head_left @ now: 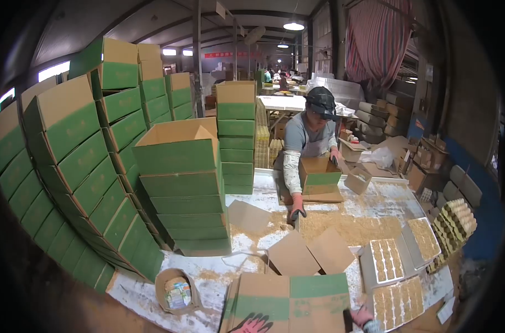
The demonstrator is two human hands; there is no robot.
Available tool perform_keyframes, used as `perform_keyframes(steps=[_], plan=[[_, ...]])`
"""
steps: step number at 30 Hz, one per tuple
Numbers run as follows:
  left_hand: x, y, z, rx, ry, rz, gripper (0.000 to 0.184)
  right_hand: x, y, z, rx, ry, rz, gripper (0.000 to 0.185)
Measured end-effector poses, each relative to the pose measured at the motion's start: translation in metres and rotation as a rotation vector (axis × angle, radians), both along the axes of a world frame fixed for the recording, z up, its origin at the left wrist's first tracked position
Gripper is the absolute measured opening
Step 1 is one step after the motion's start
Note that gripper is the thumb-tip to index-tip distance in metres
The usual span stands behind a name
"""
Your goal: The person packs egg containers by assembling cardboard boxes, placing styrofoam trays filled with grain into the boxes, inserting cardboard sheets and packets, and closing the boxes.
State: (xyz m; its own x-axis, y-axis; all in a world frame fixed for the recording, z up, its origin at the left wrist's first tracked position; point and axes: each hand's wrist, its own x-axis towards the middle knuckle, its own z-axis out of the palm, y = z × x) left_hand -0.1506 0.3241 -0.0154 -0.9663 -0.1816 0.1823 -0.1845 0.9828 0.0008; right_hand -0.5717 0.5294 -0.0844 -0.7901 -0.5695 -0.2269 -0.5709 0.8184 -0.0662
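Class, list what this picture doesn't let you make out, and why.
All in the head view:
- left hand: wrist, cut off by the bottom edge
- front carton: near end, also cut off there
- dark item by the right hand: too unclear to identify
- red banner: lettering too small
- co-worker's box: its floor, hidden by its front wall

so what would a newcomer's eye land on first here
Probably the tall stacks of green and brown boxes crowding the left side. Next, the co-worker in a dark cap across the table, one gloved hand in the sawdust-like material. Then, at the near edge, the person's pink-gloved hands at the green-and-brown carton.
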Motion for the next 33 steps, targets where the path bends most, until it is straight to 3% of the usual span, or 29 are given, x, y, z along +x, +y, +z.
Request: perform_keyframes(steps=[1, 2, 4, 5, 6, 8, 9, 10, 12, 13, 15, 18, 19, 21, 22, 23, 25, 26, 27, 28, 30, 32, 33], plan=[[-0.002, 0.005, -0.009, 0.115, -0.091, -0.012, 0.083, 0.005, 0.021, 0.012, 0.227, -0.258, 0.106, 0.079], [-0.005, 0.002, 0.017, 0.224, -0.188, -0.032, 0.083, 0.010, 0.035, 0.024, 0.446, -0.523, 0.205, 0.080], [-0.007, 0.004, 0.069, 0.317, -0.324, -0.057, 0.081, 0.025, 0.039, 0.084, 0.181, -0.601, 0.159, 0.073], [-0.009, 0.003, 0.097, 0.290, -0.356, -0.062, 0.080, 0.003, 0.051, 0.078, 0.042, -0.419, 0.228, 0.068], [-0.014, -0.001, 0.130, 0.255, -0.387, -0.067, 0.078, 0.009, 0.034, 0.132, 0.050, -0.354, 0.049, 0.062], [-0.039, -0.006, 0.247, 0.624, -0.537, -0.051, 0.074, 0.039, -0.001, 0.222, -0.811, -0.560, -0.042, 0.049], [-0.048, -0.001, 0.275, 0.815, -0.608, -0.040, 0.072, 0.054, -0.018, 0.267, -1.173, -0.660, 0.029, 0.046], [-0.052, 0.003, 0.267, 0.835, -0.578, -0.134, 0.068, 0.066, -0.040, 0.281, -1.515, -0.856, -0.080, 0.052], [-0.058, 0.001, 0.230, 0.868, -0.506, -0.315, 0.060, 0.067, -0.073, 0.255, -1.147, -0.351, 0.216, 0.068], [-0.060, -0.001, 0.219, 0.854, -0.511, -0.319, 0.062, 0.080, -0.077, 0.250, -0.980, -0.176, 0.148, 0.073], [-0.052, -0.009, 0.215, 1.041, -0.334, -0.224, 0.063, 0.086, -0.068, 0.254, -1.270, -0.261, 0.122, 0.072], [-0.037, -0.011, 0.180, 1.387, 0.225, -0.061, 0.053, 0.089, -0.049, 0.231, -1.581, -0.194, 0.039, 0.066], [-0.035, -0.017, 0.184, 1.443, 0.219, 0.040, 0.051, 0.091, -0.045, 0.238, -1.581, -0.201, 0.061, 0.064], [-0.042, -0.026, 0.211, 1.234, 0.242, 0.175, 0.044, 0.103, -0.057, 0.252, -1.589, -0.287, 0.125, 0.054], [-0.055, -0.021, 0.233, 0.984, 0.267, 0.204, 0.041, 0.118, -0.072, 0.261, -1.516, -0.377, 0.368, 0.052], [-0.061, -0.014, 0.244, 0.746, 0.279, 0.232, 0.038, 0.120, -0.086, 0.266, -1.161, -0.148, 0.795, 0.049], [-0.070, -0.030, 0.220, 0.760, -0.332, 0.100, 0.041, 0.149, -0.123, 0.250, -0.671, -0.036, 1.212, 0.046], [-0.075, -0.037, 0.210, 0.736, -0.616, 0.024, 0.043, 0.142, -0.133, 0.213, -0.546, 0.020, 1.386, 0.047], [-0.049, -0.041, 0.208, 0.958, -0.417, -0.329, 0.052, 0.141, -0.132, 0.227, -0.287, -0.064, 1.308, 0.050], [-0.029, -0.041, 0.219, 1.159, -0.452, -0.468, 0.069, 0.144, -0.138, 0.241, -0.058, -0.141, 1.206, 0.053], [-0.017, -0.035, 0.199, 1.010, -0.243, -0.177, 0.089, 0.133, -0.137, 0.256, -0.145, -0.595, 1.063, 0.046], [-0.019, -0.021, 0.173, 0.770, 0.034, 0.168, 0.101, 0.113, -0.149, 0.255, -0.056, -0.639, 1.114, 0.042], [-0.032, -0.027, 0.159, 0.562, 0.190, 0.366, 0.103, 0.085, -0.163, 0.244, -0.202, -0.430, 1.247, 0.040]])
